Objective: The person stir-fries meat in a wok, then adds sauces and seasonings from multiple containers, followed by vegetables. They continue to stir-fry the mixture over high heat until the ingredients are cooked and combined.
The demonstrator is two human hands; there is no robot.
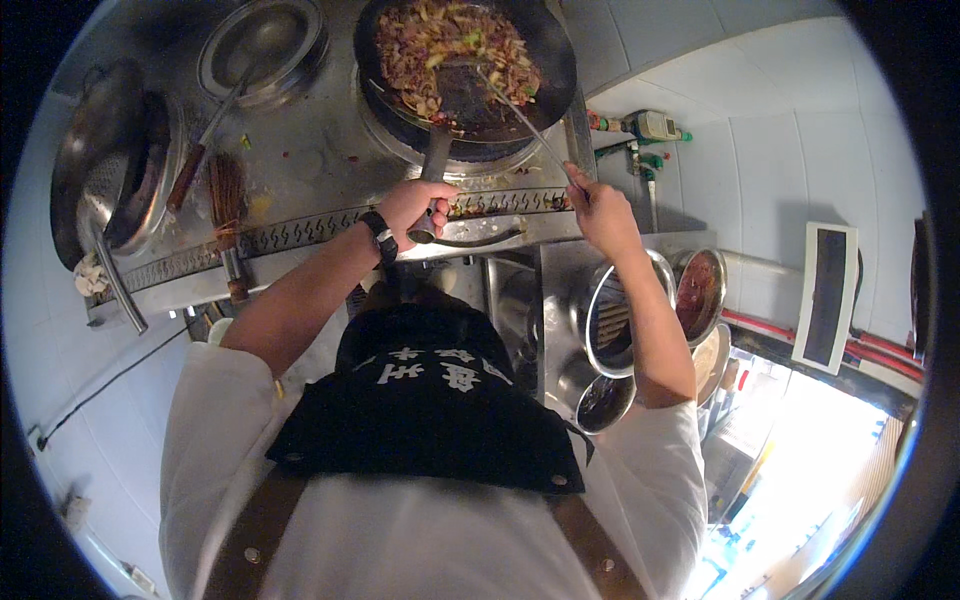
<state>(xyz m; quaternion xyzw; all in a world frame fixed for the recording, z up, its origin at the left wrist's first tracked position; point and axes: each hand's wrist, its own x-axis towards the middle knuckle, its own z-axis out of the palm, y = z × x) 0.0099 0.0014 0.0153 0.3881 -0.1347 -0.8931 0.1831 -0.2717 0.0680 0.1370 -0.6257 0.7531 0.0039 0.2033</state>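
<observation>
A dark wok (551, 71) sits over the round burner ring (487, 166) on the steel range. Sliced browned food (420, 45), with some green pieces, covers much of its inside. My left hand (416, 210) is wrapped around the wok's handle (436, 157), near the handle's hollow end. In my right hand (604, 214) is a long metal-shafted cooking utensil (529, 124), probably a ladle or wok spatula. It slants up and left into the wok, and its head is largely hidden among the food.
On the range's left lie a bamboo wok brush (226, 191), a wooden-handled ladle (214, 127) in a round pan (259, 37), and stacked woks (90, 150) with a perforated strainer (103, 180). Several metal bowls (701, 292) stand by my right arm. Wall pipes (649, 161) run at right.
</observation>
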